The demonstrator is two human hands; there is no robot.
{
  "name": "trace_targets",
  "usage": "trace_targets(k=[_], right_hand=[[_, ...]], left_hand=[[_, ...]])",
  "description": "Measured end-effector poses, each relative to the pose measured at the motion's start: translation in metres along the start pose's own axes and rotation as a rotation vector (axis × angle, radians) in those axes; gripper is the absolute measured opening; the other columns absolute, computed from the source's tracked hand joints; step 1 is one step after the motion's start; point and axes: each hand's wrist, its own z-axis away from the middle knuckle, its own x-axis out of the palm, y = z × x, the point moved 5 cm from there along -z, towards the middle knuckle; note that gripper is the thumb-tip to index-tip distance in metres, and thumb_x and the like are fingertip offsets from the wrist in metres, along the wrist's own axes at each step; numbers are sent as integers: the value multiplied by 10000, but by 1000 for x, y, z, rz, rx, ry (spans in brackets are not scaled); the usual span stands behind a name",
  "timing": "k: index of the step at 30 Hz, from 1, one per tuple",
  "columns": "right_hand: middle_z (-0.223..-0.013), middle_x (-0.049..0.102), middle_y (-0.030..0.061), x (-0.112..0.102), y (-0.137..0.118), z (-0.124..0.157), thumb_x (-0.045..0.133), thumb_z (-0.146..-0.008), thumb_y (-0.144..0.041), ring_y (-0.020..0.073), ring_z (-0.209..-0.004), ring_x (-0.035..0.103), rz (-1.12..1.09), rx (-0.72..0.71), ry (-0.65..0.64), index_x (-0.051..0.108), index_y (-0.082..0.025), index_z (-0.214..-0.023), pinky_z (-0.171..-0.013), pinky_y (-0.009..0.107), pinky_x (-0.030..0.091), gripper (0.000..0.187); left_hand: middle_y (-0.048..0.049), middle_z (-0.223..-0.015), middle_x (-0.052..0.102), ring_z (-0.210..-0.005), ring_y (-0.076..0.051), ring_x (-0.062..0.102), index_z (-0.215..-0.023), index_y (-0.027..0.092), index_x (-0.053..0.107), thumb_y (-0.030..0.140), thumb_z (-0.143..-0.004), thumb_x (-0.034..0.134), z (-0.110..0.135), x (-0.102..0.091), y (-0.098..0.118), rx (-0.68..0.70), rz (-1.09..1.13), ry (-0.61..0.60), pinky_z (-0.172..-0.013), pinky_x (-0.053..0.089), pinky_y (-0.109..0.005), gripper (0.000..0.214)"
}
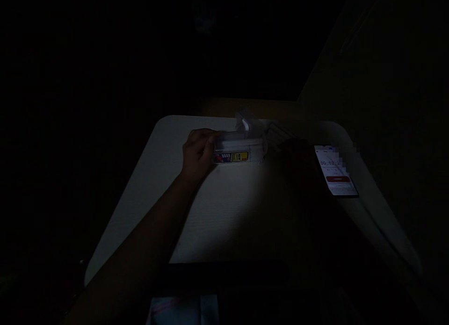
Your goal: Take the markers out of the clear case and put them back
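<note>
My left hand (197, 154) is closed on the left end of a clear plastic box (236, 145), thumb on the near side. The box lies on the white table and bears a yellow and dark printed label (231, 157) on its near side. Just behind it rises a clear plastic piece (247, 121), perhaps its lid; I cannot tell whether the two are joined. Deep shadow covers my right hand (296, 152), to the right of the box. Its fingers are too dark to make out, and pale thin strips (278, 131) lie by them.
A phone (336, 170) with a lit timer screen lies on the right of the white table (147, 194). A dark edge (228, 272) runs along the near side, with a bluish cloth-like patch (184, 310) below. The surroundings are almost black.
</note>
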Motion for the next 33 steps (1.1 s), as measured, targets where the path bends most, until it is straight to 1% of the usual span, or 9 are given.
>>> trace_targets(k=[3, 5, 8, 11, 13, 16, 21, 28, 33], right_hand=[[-1192, 582, 119, -2, 2, 0, 414, -856, -241, 289, -1099, 501, 4, 38, 21, 635, -148, -1109, -937, 451, 370, 349], [-1171, 594, 116, -4, -2, 0, 423, -857, -240, 283, -1081, 509, -4, 28, 24, 638, -152, -1102, -931, 444, 372, 338], [-1141, 614, 99, -4, -16, 0, 403, -878, -271, 258, -1057, 525, -86, -86, 38, 640, -166, -1087, -919, 422, 384, 333], [-1125, 618, 107, 1, -32, 2, 390, -873, -248, 232, -1043, 533, -183, -220, 44, 647, -161, -1065, -904, 390, 401, 332], [-1137, 608, 111, 5, -36, 2, 384, -868, -228, 220, -1055, 527, -227, -259, 44, 651, -164, -1053, -908, 372, 404, 331], [-1153, 601, 106, 9, -36, 1, 387, -870, -230, 216, -1064, 520, -264, -250, 13, 645, -170, -1064, -924, 365, 398, 328], [-1130, 603, 128, 15, -33, -3, 366, -882, -238, 228, -1030, 525, -222, -206, -55, 614, -135, -1117, -890, 361, 401, 357], [-1087, 616, 123, 9, -34, -4, 407, -861, -247, 239, -996, 535, -186, -153, -13, 613, -165, -1092, -852, 362, 405, 319], [-973, 651, 100, 6, -33, -4, 435, -846, -249, 227, -919, 562, -205, -138, 2, 644, -174, -1003, -819, 358, 405, 272]], left_hand=[[-33, -938, 639, -908, -139, 572, -950, 215, 659, 356, -907, 387, 0, 0, 0, -8, -6, -4, -824, 457, -324, 309], [-28, -929, 641, -900, -135, 575, -941, 217, 661, 348, -906, 393, 0, 0, 1, -1, -4, 2, -822, 457, -321, 300], [-23, -932, 645, -899, -133, 576, -940, 219, 662, 337, -906, 398, -1, 0, 2, 6, 2, 6, -818, 459, -316, 291], [-25, -943, 643, -902, -135, 574, -952, 220, 660, 342, -907, 393, -1, 1, 2, 2, 0, 6, -817, 461, -313, 298], [-28, -938, 642, -900, -137, 575, -951, 220, 661, 346, -907, 389, -1, 1, 1, -1, -3, 8, -815, 461, -312, 303], [-31, -927, 641, -897, -138, 578, -944, 218, 660, 351, -908, 384, -2, 1, 1, -2, -7, 11, -813, 461, -314, 309], [-33, -930, 641, -906, -141, 574, -942, 216, 660, 372, -909, 372, -2, 1, 0, -25, -13, 0, -827, 459, -321, 329], [-29, -925, 642, -903, -140, 577, -933, 219, 666, 363, -905, 387, -1, 2, -1, -24, 9, 2, -831, 466, -320, 315], [-25, -929, 642, -904, -137, 575, -936, 223, 661, 348, -907, 388, 0, 2, 0, 9, 11, 5, -836, 461, -320, 302]])
